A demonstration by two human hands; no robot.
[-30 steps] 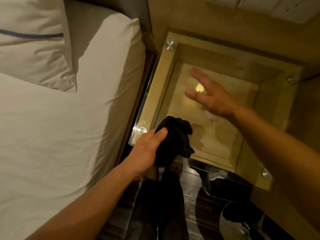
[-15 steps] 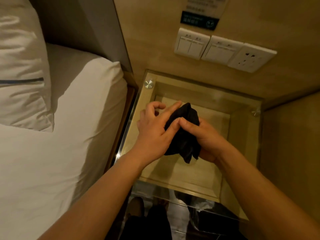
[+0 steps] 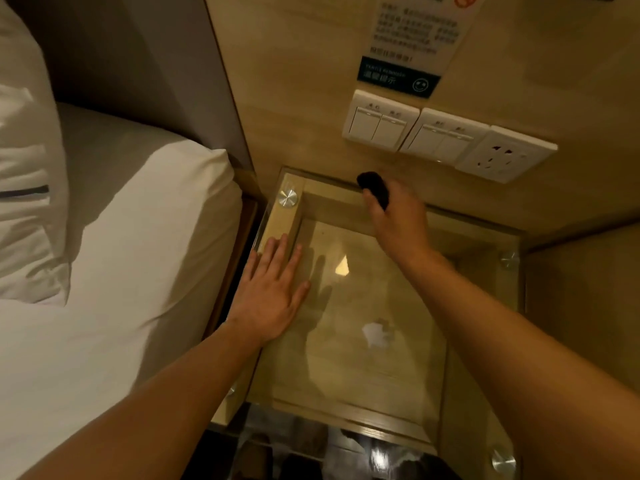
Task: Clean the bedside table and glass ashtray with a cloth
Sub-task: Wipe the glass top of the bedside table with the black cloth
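Bedside table [image 3: 398, 375]: square glass top over a light wood frame. Wiping is judged to be near its start, since the cloth sits at the far edge by the wall, while the pane toward the near side shows faint smears and a pale smudge near the middle. Most of the top looks left to do. Glass ashtray: not in view, so its state cannot be told. Left hand [image 3: 273, 292]: flat, palm down, fingers straight and close together, resting on the left edge of the glass beside the bed, apparently bracing. Right hand [image 3: 398, 220]: reached to the far edge, fingers curled round the cloth [image 3: 374, 188], a small dark wad at or just above the glass; contact is not certain from this angle. Probable next move: draw the wad across the pane in passes toward the near edge. Surface: glossy and reflective, throwing back a lamp glare and a dark double of the left hand's fingers; streaks will likely show easily. Room, dim warm light: bed [image 3: 121, 254] with a white sheet close alongside the table on the left. Wood wall panel [image 3: 304, 98] behind. Pillow [image 3: 24, 168] at far left. Printed notice [image 3: 412, 39] high on the panel. Double switches [image 3: 381, 121] and a socket [image 3: 505, 155] just above the table's far edge. Round metal stud [image 3: 288, 197] at the far left corner of the glass.
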